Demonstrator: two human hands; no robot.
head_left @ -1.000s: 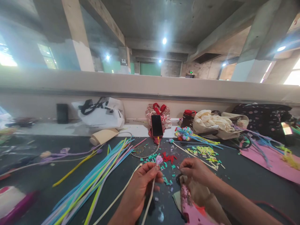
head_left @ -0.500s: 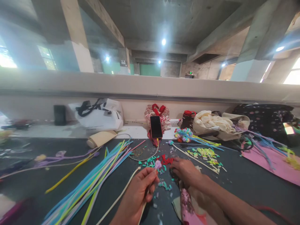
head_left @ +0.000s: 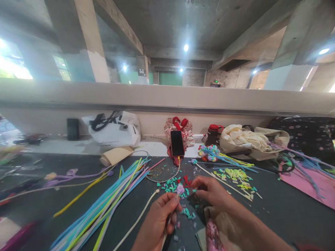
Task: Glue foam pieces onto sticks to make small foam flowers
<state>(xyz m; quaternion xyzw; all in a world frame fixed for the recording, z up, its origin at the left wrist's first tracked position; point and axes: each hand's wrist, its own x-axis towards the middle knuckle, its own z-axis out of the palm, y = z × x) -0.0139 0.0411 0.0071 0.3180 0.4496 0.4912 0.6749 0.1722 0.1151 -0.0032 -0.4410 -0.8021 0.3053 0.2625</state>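
Note:
My left hand (head_left: 160, 218) pinches a cream pipe-cleaner stem topped with a small purple fuzzy bud (head_left: 179, 188), held upright near the table's front. My right hand (head_left: 210, 191) hovers just right of the bud, fingertips pinched together over a scatter of teal pieces (head_left: 172, 183) and a few red pieces (head_left: 186, 181); something tiny may sit between the fingertips, too small to tell. A second cream stem (head_left: 136, 220) lies loose on the dark table (head_left: 274, 212) left of my left hand.
A fan of long coloured pipe cleaners (head_left: 110, 200) lies to the left. A phone (head_left: 177, 143) leans on a red bag behind the pieces. A finished flower cluster (head_left: 208, 152), yellow-green cuttings (head_left: 238, 174), a cloth bag (head_left: 246, 139) and pink sheet (head_left: 314, 184) sit right. A pink tool (head_left: 213, 235) lies near my right wrist.
The view shifted slightly. My right hand moved from beside the stem to the red and teal pieces, then drew back toward the bud. My left hand kept hold of the stem.

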